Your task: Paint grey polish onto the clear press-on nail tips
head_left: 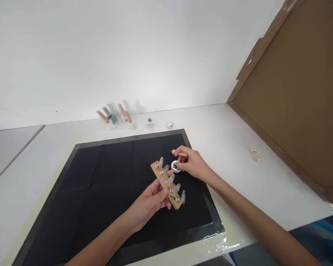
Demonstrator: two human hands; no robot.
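The flat tan wooden strip [166,180] studded with metal pegs and clear plastic caps is gripped over the black mat [100,184] by the left hand [148,205]. Just right (fingertips pinched), the right hand [192,164] holds a small white ring-shaped dish [176,166]; picking out a small part looks like the step in hand, demanding a fine pinch.

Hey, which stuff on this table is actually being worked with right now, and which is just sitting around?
In hand:
- wooden strip with clear pegs, held by the left hand
- small white ring, pinched by the right hand

Lying about:
- pegs and holders by the wall
- small white dish
- two small rings
- cardboard sheet
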